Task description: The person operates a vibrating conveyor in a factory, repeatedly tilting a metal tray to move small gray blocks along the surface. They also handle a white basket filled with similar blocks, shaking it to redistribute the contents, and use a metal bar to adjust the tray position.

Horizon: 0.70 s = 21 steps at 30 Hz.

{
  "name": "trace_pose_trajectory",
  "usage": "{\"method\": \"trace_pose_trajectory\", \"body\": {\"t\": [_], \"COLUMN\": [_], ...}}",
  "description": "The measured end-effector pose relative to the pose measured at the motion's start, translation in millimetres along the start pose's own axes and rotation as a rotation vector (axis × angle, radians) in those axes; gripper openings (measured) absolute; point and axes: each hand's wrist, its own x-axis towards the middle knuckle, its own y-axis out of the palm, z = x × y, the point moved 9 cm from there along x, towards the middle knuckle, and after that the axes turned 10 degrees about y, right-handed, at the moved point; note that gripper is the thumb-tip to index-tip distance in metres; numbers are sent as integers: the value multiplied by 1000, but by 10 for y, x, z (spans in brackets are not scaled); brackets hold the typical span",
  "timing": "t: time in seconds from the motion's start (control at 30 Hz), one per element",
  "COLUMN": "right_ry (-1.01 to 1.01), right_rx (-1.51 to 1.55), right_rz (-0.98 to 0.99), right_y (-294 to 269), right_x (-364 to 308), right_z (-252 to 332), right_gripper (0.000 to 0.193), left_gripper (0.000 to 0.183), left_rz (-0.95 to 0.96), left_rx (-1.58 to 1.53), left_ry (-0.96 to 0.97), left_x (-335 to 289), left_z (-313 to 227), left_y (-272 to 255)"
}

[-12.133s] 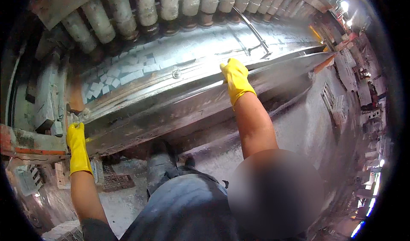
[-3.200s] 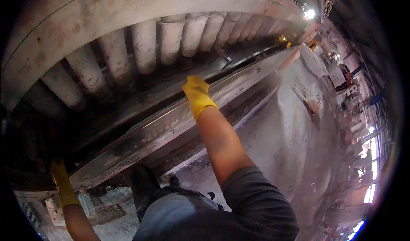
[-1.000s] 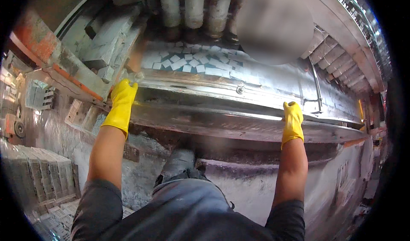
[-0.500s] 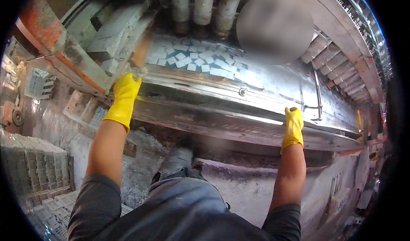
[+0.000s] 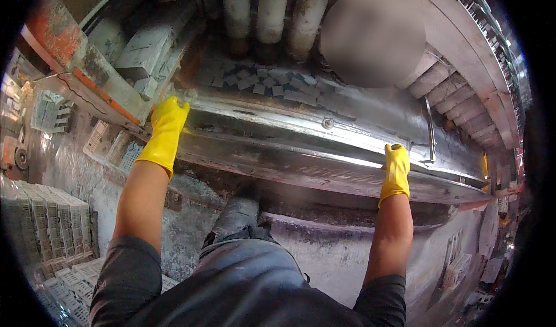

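My left hand (image 5: 168,131), in a yellow rubber glove, is closed at the left end of a long metal rail (image 5: 272,117). My right hand (image 5: 397,167), gloved alike, is closed at the right part of the same rail, fingers curled over its edge. The rail runs along the front of a large machine and carries a round bolt-like fitting (image 5: 328,123) between my hands. Behind it, small square tiles (image 5: 255,83) lie scattered on a dim, dark bed.
Thick pale cylinders (image 5: 274,14) stand behind the bed, with a row of rollers (image 5: 457,92) at right. An upright metal bar (image 5: 430,127) rises beyond my right hand. Stacked plastic crates (image 5: 52,225) stand at lower left. An orange-edged beam (image 5: 92,78) slants at upper left.
The tiles and bed, brightly lit before, are now much darker. Both hands keep their grip on the rail and have shifted only slightly.
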Motion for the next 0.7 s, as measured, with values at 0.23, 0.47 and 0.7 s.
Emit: {"method": "trace_pose_trajectory", "body": {"t": [0.23,0.47,0.7], "right_ry": [-22,-43,-50], "right_rx": [-41,-25,-26], "right_rz": [-32,-45,-41], "right_y": [74,75,129], "right_x": [181,127,149], "right_z": [-61,-36,-41], "right_gripper": [48,45,45], "left_gripper": [53,53,53], "left_rz": [8,-16,29], "left_rx": [-23,-22,-50], "left_ry": [-10,16,-25], "left_x": [-6,-15,-80], "left_z": [-6,4,8], "left_y": [-49,-52,-89]}}
